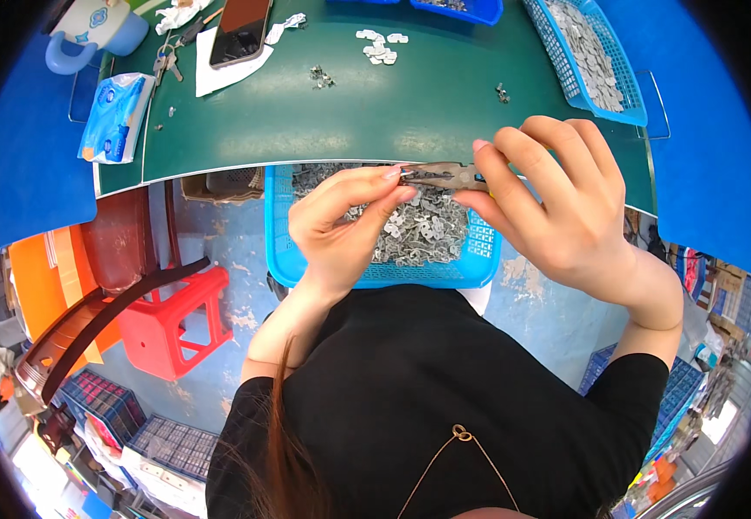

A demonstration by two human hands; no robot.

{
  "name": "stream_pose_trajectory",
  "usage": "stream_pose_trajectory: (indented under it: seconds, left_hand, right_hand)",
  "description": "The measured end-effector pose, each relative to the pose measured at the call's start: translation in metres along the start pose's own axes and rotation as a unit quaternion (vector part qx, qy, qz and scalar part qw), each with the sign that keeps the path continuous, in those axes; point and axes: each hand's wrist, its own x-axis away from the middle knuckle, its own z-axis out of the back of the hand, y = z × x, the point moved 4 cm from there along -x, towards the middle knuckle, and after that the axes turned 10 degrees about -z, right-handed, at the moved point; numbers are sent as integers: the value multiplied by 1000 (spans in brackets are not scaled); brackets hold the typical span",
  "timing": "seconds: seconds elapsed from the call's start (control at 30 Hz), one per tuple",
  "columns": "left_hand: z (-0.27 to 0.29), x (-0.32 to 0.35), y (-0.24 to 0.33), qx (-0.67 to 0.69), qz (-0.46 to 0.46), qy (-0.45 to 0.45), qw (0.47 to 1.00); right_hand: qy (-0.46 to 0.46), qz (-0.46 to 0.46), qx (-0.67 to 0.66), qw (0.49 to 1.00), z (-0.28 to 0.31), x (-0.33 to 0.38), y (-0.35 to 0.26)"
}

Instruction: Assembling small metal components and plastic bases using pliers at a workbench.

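My right hand (566,199) is closed around the handles of a pair of pliers (446,175), whose jaws point left. At the tip of the jaws, my left hand (341,221) pinches a tiny metal piece (406,175), mostly hidden by the fingertips. Both hands are raised just in front of the table edge. Below them, a light blue plastic basket (375,278) sits close to my body, filled with small silvery metal parts (423,233). The exact shape of the pinched piece is too small to tell.
On the green table (246,130) lie flat metal pieces (380,48), small heaps of hardware (322,78), a phone (240,33), keys (166,62) and a tissue pack (116,118). Another blue basket (557,65) of parts stands right. A red stool (155,337) is on the floor, left.
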Motion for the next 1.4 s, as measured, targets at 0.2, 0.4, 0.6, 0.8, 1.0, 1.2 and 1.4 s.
stream_pose_trajectory:
  seconds: [0.2, 0.4, 0.6, 0.8, 1.0, 1.2, 1.4]
  left_hand:
    - [-2, 0, 5, -66, -30, -23, 997]
    - [-5, 3, 3, -28, -12, -19, 999]
    - [-1, 7, -8, 155, 153, 58, 974]
    - [1, 16, -30, 146, 255, -45, 955]
    - [-16, 21, -35, -68, 230, -355, 904]
    - [-7, -76, -51, -249, -13, -264, 932]
    - [-2, -154, -135, -386, -160, -310, 854]
  right_hand:
    - [-20, 30, 1, 999, 1, -3, -2]
    - [-56, 29, -25, 998, 0, 3, 2]
    - [-75, -100, -145, 981, -9, 2, 25]
    - [-54, -256, -196, 945, -77, 35, 52]
    - [14, -300, -142, 943, -142, 50, 50]
    - [35, -309, -111, 944, -151, 55, 51]
    - [48, -344, -81, 934, -151, 54, 52]
